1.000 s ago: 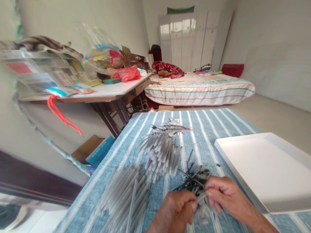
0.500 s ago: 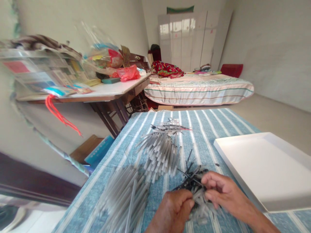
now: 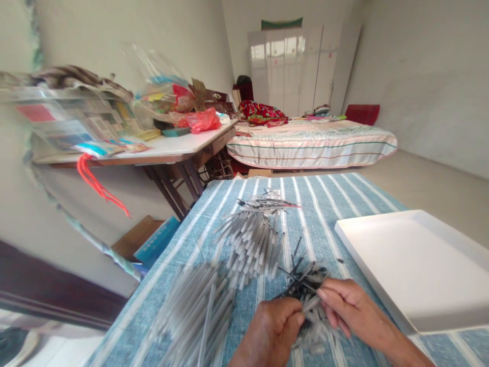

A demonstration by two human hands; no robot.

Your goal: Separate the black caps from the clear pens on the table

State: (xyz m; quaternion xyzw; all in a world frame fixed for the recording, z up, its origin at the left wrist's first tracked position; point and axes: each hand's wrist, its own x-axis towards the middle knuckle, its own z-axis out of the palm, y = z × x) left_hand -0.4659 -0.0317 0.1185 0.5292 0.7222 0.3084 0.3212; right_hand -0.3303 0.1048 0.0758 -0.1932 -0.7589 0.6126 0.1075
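Both of my hands meet low at the middle of a table with a blue striped cloth (image 3: 328, 201). My left hand (image 3: 273, 329) is closed, its thumb and fingers pinched on a thin grey tube. My right hand (image 3: 349, 311) is closed too, pinching a grey tube (image 3: 310, 304) at the same spot. Just beyond the fingers lies a small heap of black thin pieces and grey caps (image 3: 303, 280). A pile of grey tubes (image 3: 252, 239) lies further out, and a second pile (image 3: 194, 316) lies to the left of my left hand.
A white shallow tray (image 3: 416, 265) sits on the cloth at the right. A cluttered side table (image 3: 160, 145) with bags stands at the left. A bed (image 3: 313, 142) and a white wardrobe (image 3: 294, 69) are at the far end of the room.
My right hand's fingers curled over the small heap and then straightened back, pinching a tube beside my left hand. The view shifted slightly.
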